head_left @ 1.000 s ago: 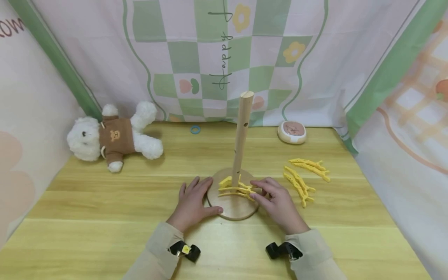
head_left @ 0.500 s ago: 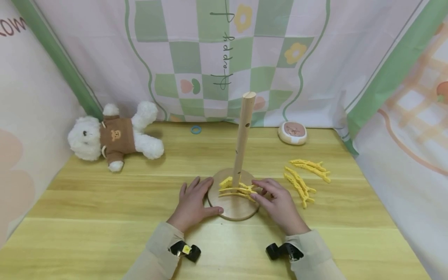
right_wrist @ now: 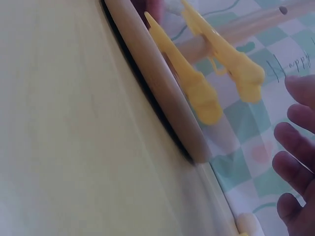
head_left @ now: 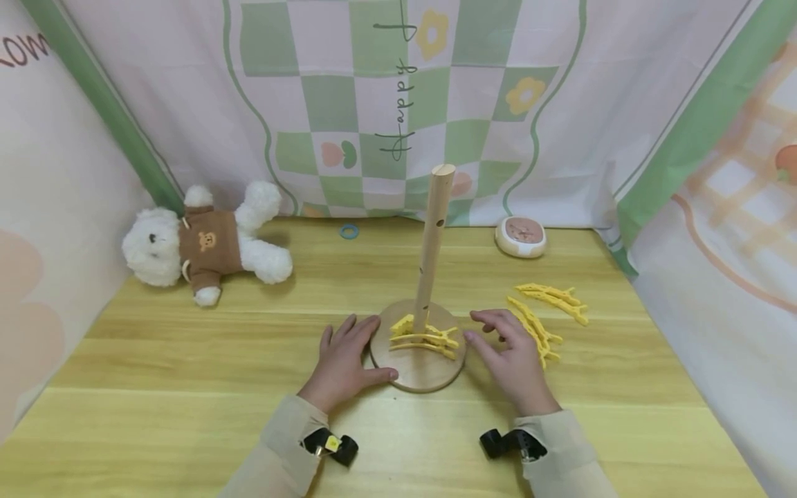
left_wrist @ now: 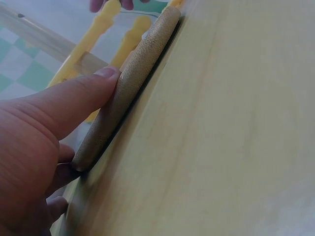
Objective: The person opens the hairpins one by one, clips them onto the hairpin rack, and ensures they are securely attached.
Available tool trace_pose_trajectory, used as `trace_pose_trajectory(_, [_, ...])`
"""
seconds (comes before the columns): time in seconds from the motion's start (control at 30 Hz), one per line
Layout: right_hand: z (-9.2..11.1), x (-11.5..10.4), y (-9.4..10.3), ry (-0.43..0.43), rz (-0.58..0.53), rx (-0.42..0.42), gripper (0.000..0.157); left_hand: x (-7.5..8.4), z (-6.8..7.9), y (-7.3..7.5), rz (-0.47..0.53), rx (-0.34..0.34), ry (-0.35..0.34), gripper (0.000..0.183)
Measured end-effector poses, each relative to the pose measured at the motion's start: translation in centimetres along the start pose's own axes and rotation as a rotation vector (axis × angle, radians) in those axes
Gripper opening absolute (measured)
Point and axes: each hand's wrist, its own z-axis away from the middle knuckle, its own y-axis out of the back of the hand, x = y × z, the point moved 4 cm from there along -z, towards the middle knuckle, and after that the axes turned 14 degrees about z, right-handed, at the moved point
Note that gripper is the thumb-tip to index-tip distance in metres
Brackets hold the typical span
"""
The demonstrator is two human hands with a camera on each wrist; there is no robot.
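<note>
A round wooden base (head_left: 420,379) carries an upright wooden post (head_left: 431,242) with small holes along it. Yellow branch-shaped pieces (head_left: 436,337) sit low at the post, two of them running side by side across its front; their knobbed ends (right_wrist: 246,78) show in the right wrist view. My left hand (head_left: 341,363) rests on the base's left edge, fingers spread along it and thumb (left_wrist: 83,101) pressed on the rim. Just off the base's right edge, my right hand (head_left: 513,356) holds nothing, its fingers loosely bent and apart from the yellow pieces.
More yellow branch pieces (head_left: 554,299) lie on the table to the right, some partly behind my right hand. A white plush toy (head_left: 208,242) in a brown shirt lies back left. A blue ring (head_left: 349,231) and a small white-and-pink device (head_left: 520,236) lie along the back edge.
My right hand has let go of the yellow pieces at the post and moved right, away from the base. My left hand stays on the base edge.
</note>
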Motion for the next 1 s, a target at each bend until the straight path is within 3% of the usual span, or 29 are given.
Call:
trace_pose_trajectory(0.37, [-0.3,2.5,2.3,-0.106,-0.022,0.124,0.026,0.1,0.0,0.0,0.001,-0.003,0.004,0.098])
trace_pose_trajectory(0.77, [0.0,6.0,4.1,-0.248,-0.015,0.362,0.017,-0.2,0.0,-0.1,-0.001,-0.008,0.015,0.099])
trace_pose_trajectory(1.0, [-0.2,7.9,5.1,-0.322,-0.002,0.418,0.017,-0.1,0.1,0.0,0.000,-0.003,0.011,0.100])
